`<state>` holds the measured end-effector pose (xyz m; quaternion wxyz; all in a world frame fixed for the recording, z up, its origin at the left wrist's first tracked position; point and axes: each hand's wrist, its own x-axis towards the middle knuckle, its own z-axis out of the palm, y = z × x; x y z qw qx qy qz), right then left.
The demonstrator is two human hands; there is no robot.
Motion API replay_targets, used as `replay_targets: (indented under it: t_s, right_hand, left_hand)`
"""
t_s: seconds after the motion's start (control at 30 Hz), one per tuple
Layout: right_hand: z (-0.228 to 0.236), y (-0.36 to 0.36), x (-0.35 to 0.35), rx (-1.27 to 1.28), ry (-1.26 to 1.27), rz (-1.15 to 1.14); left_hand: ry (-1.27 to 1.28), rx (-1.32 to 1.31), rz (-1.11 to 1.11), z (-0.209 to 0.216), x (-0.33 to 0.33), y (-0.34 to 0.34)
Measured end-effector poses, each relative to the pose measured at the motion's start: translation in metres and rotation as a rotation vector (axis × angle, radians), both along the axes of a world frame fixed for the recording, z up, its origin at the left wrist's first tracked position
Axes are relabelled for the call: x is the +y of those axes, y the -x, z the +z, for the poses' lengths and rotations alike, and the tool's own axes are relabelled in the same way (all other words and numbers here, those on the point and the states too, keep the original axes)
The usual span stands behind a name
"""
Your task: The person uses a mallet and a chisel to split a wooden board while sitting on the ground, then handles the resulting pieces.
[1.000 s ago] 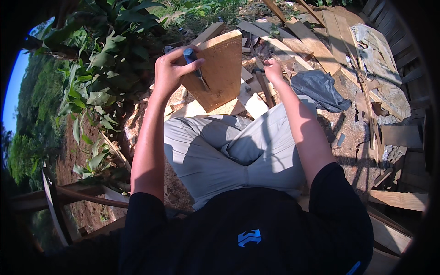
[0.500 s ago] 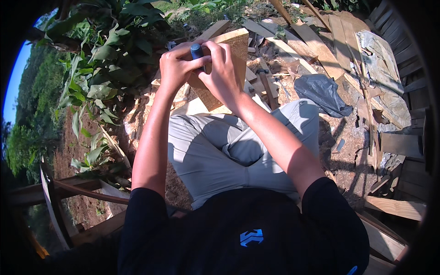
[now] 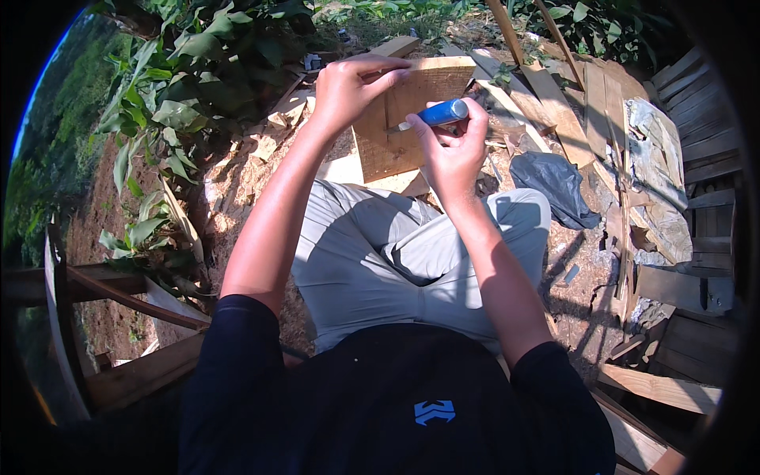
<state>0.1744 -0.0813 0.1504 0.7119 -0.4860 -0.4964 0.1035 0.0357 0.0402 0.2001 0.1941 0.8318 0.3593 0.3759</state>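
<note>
A wooden board (image 3: 396, 154) stands upright, slightly tilted, in front of my crossed legs. My left hand (image 3: 348, 89) grips its upper left edge, thumb along the top and the other fingers partly hidden. In my right hand (image 3: 459, 154) is a chisel (image 3: 440, 113) with a blue handle, held between thumb and fingers. Its short visible metal blade points left at the board's face, by a dark cut line. Whether the tip touches the wood I cannot tell.
Wood chips (image 3: 245, 170) cover the ground. A black plastic bag (image 3: 554, 188) lies right of my knee, with long planks (image 3: 558, 107) behind it. Leafy plants (image 3: 178, 111) grow at the left. A slatted wooden wall (image 3: 704, 119) runs along the right.
My hands were together around the upright chisel at the board; now they are apart. My right hand has moved right with the chisel, tilting it sideways. More of the board's face shows.
</note>
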Motion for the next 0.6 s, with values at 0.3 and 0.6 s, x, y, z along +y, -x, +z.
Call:
replay_targets:
  t_s: [0.3,0.6]
  right_hand:
    - [-0.016,0.014,-0.010,-0.114,-0.121,-0.109]
    - [-0.010,0.019,-0.012,-0.026,-0.072,-0.082]
  left_hand:
    - [-0.032,-0.042,0.014,0.000,0.000,-0.003]
    - [-0.038,-0.027,0.018,-0.001,0.003,-0.001]
